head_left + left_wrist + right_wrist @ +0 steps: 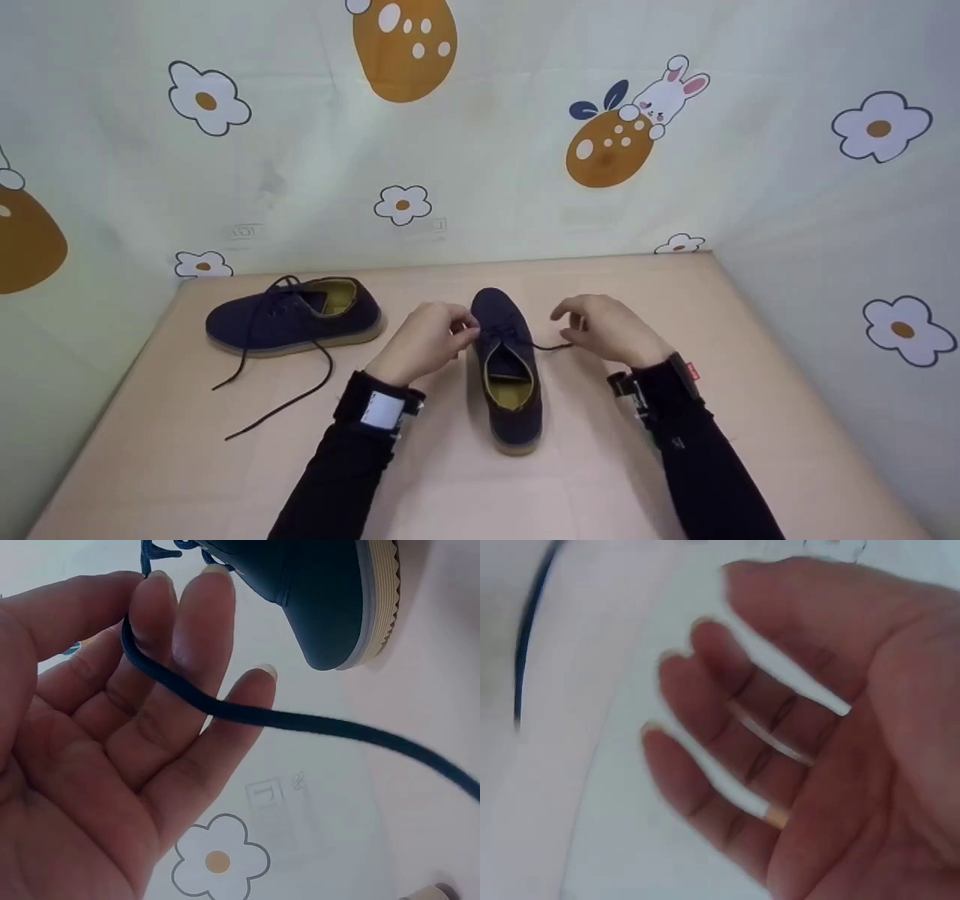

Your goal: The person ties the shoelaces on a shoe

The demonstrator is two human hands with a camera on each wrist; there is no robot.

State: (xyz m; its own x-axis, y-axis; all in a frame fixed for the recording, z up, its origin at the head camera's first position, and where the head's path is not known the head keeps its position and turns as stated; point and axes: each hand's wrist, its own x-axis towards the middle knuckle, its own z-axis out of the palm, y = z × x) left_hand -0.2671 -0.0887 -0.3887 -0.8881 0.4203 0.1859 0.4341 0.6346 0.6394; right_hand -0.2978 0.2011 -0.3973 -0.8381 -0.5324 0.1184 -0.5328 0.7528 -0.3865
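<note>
Head view looks forward, down; wrist views closely face left grip (pixel 105 742) and right grip (pixel 855 757), the left sharing the shoe (pixel 326 600) at its one o'clock.

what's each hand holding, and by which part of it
The left hand pinches a lace partway along, close to the shoe; the right hand holds nothing.

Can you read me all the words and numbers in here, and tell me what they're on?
None reads clearly.
Wall sheet: faint boxed marks, too pale to read.
Red tag on the right wrist band: too small to read.
Right sleeve: tiny light mark, too small to read.
Middle shoe and left shoe: no writing visible.
</note>
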